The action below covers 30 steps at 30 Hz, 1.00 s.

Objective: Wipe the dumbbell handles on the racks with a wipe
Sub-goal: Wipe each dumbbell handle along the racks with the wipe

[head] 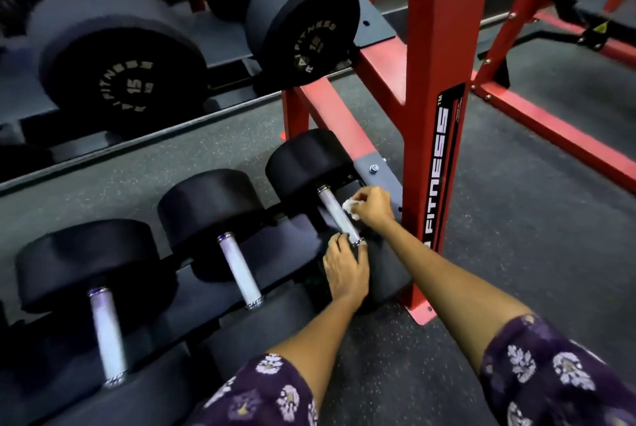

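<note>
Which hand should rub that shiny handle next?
The right hand. It already pinches the wipe right beside the rightmost dumbbell's handle. The left hand has no wipe and rests on the near weight.

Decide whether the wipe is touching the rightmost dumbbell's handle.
Apart. The head view shows a dark gap between the wipe, pinched in the right hand, and the handle.

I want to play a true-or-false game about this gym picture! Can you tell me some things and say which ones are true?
1. The right hand pinches a white wipe. True.
2. The left hand holds a spray bottle. False: it rests on the near head of the rightmost dumbbell.
3. The rack post is red. True.
4. The upper dumbbells say 50. False: they say 15.
</note>
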### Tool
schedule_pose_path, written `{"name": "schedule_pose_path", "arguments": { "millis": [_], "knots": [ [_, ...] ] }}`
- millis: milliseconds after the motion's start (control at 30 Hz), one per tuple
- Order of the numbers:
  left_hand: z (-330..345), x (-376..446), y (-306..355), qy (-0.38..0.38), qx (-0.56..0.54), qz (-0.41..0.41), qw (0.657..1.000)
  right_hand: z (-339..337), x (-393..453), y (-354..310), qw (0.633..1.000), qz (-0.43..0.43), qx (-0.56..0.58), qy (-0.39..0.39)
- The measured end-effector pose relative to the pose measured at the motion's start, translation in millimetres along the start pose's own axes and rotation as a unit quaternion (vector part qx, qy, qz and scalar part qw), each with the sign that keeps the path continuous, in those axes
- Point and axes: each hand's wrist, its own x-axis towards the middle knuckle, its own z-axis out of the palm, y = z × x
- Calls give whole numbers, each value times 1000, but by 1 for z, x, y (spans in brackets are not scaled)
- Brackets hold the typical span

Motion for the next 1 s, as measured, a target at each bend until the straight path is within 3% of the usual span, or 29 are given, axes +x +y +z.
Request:
{"name": "schedule_pose_path", "arguments": {
  "millis": [167, 367, 600, 833, 1000],
  "knots": [
    [24, 6, -17, 97, -17, 78, 992, 20, 18, 22, 990, -43, -107, -78],
    [30, 9, -28, 90, -22, 120, 988, 34, 42, -3, 994, -61, -78, -47],
    [31, 10, -29, 105, -13, 144, 984, 20, 44, 26, 962, -88, -198, -167],
    [31, 10, -30, 127, -2, 146, 981, 37, 63, -5, 985, -121, -100, -67],
    [33, 11, -30, 142, 22, 130, 981, 27, 48, 19, 964, -205, -116, -124]
  ]
}}
